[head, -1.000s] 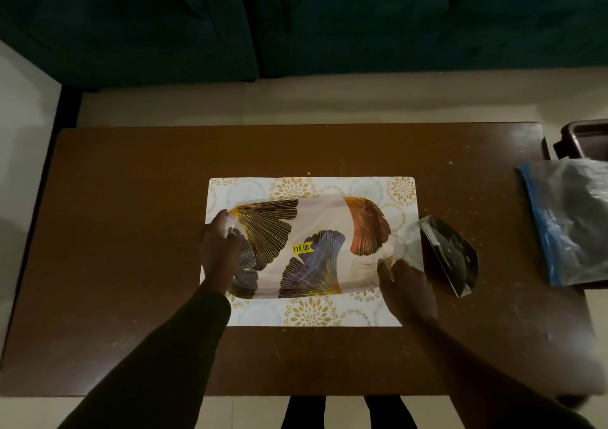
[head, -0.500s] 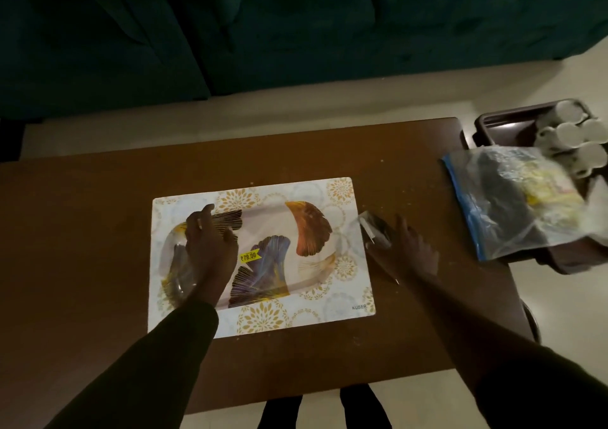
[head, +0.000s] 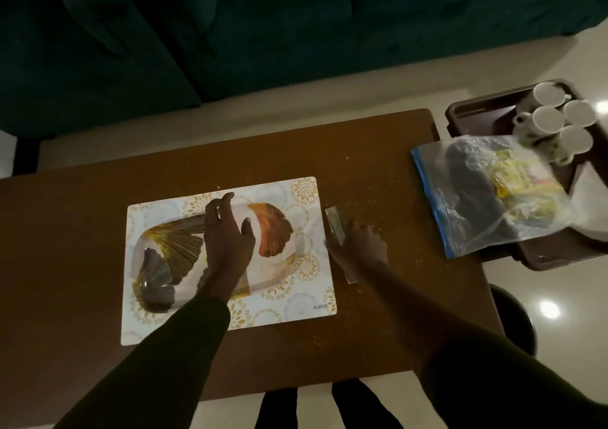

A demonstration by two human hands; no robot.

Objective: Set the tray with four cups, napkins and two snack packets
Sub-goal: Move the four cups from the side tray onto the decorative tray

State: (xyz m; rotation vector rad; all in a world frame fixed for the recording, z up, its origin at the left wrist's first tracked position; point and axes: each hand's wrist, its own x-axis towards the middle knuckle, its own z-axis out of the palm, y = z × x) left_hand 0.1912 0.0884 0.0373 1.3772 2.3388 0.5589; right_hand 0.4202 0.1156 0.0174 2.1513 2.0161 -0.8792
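Observation:
An oval tray [head: 273,231] printed with fan-shaped leaves lies on a patterned placemat [head: 296,303] in the middle of the table. My left hand [head: 227,241] rests flat on the tray with fingers apart, holding nothing. My right hand [head: 362,247] lies just right of the mat, closed over a flat clear plastic wrapper [head: 334,221] that sticks out past it at both ends. Several white cups [head: 547,121] stand in a brown tray [head: 473,112] off the table's right end. A zip bag [head: 477,205] with yellow snack packets [head: 523,175] lies across that brown tray.
The brown wooden table [head: 378,330] has crumbs scattered near its right end. A dark green sofa [head: 263,33] runs along the far side. A dark round stool [head: 513,316] stands below the brown tray, by the table's right edge.
The view has swung right, bringing the cups and brown tray fully into sight. My left hand slid from the tray's left rim to its middle. My right hand moved off the tray onto the wrapper.

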